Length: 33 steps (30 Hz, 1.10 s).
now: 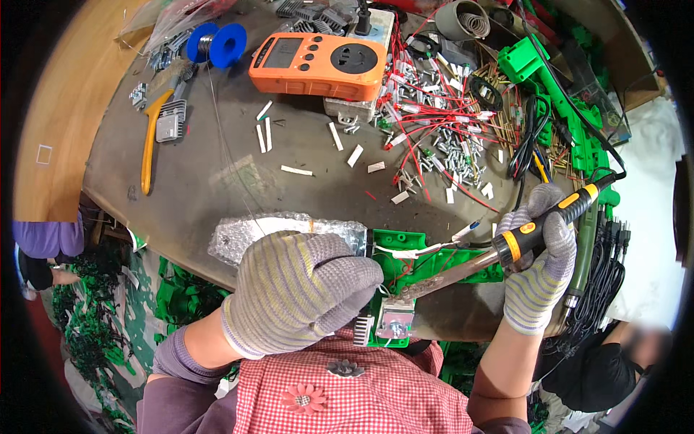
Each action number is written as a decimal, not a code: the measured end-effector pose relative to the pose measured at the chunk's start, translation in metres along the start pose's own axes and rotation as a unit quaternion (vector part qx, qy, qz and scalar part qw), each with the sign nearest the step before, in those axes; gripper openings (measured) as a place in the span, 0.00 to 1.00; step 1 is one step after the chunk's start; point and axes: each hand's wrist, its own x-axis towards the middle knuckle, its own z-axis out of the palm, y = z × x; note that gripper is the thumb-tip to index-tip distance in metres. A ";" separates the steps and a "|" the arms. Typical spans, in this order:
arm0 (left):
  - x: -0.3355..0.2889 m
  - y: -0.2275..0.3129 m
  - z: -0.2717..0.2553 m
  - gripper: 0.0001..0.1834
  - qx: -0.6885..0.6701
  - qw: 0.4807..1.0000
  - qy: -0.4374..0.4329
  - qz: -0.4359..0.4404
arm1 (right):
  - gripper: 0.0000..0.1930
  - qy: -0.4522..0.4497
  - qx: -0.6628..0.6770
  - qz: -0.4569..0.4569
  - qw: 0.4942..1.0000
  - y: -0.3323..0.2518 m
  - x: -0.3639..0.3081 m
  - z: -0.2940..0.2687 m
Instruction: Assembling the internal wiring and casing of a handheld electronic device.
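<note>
My right hand [538, 267], in a striped grey glove, grips a soldering iron [553, 224] with a black and yellow handle. The iron's long shaft points left, its tip close to a metal plate [396, 322] on a green plastic housing [394, 240]. My left hand [303, 289], gloved alike, is closed in a pinch beside that tip. A thin solder wire [220, 130] runs from a blue spool [217, 45] down to this hand; its end is hidden by the fingers. White wires [412, 253] cross the housing. Left of it lies a bubble-wrapped piece [238, 235].
An orange meter [318, 65] stands at the back. To its right are piled red wires [434, 116] and screws [463, 159]. A yellow-handled brush [152, 137] lies left. Green tool housings [542, 79] and black cords [603, 267] are at right. Another person [600, 369] is at lower right.
</note>
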 end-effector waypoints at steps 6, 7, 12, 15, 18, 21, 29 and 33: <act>0.000 0.000 0.001 0.11 0.023 1.000 -0.010 -0.002 | 0.20 -0.086 0.005 0.050 0.995 -0.008 0.000 -0.005; -0.001 -0.001 -0.001 0.11 0.025 1.000 -0.015 0.001 | 0.20 -0.087 0.003 0.050 0.995 -0.008 -0.001 0.000; 0.006 0.006 -0.008 0.10 0.046 0.997 -0.057 -0.002 | 0.20 -0.011 -0.008 0.003 1.000 -0.001 -0.002 0.008; 0.009 -0.001 -0.012 0.07 0.026 0.996 -0.090 0.005 | 0.20 -0.032 -0.006 0.019 0.999 -0.005 -0.002 0.006; 0.011 -0.020 -0.008 0.08 0.074 0.994 0.066 -0.050 | 0.21 -0.025 -0.008 0.012 1.000 -0.005 -0.003 0.009; 0.022 -0.017 -0.008 0.16 0.044 0.993 0.110 -0.027 | 0.21 -0.033 -0.004 0.005 0.999 -0.002 -0.004 0.002; 0.033 0.006 0.008 0.15 0.059 0.997 0.055 -0.010 | 0.22 -0.055 -0.007 0.022 0.998 -0.003 -0.004 -0.003; 0.032 0.001 0.008 0.15 0.059 0.993 0.092 0.045 | 0.24 -0.036 -0.022 0.024 0.999 -0.003 -0.006 -0.003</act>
